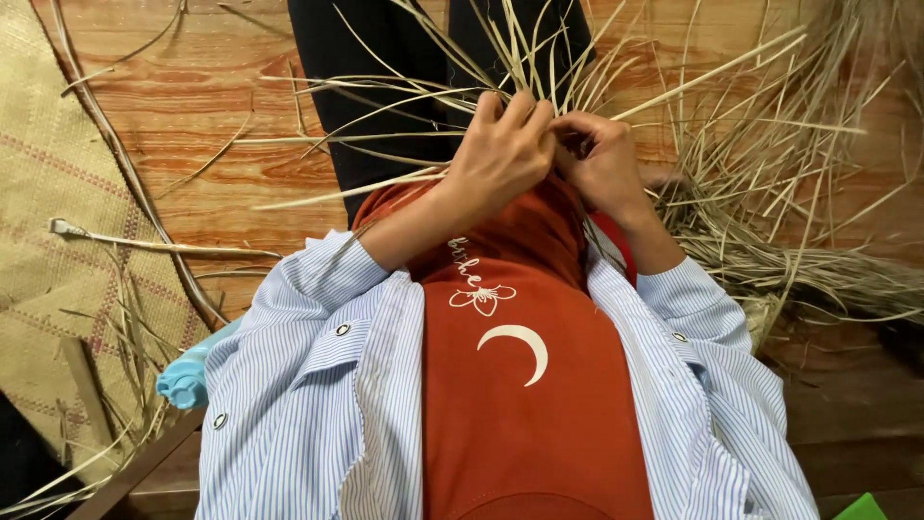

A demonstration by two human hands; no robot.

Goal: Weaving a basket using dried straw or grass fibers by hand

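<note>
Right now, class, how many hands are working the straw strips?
2. The left hand and the right hand meet at the centre, both gripping the straw strips. No other hands show.

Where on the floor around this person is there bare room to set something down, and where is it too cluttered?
Bare wooden floor lies upper left, between the woven mat and the dark trousers, crossed only by a few stray strips. The right side is crowded with a heap of dried straw. Both the left hand and right hand are buried in fanned strands.

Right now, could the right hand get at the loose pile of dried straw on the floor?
Probably yes: the right hand pinches strands at the lap, and the straw pile lies just beside it, nothing between.
</note>
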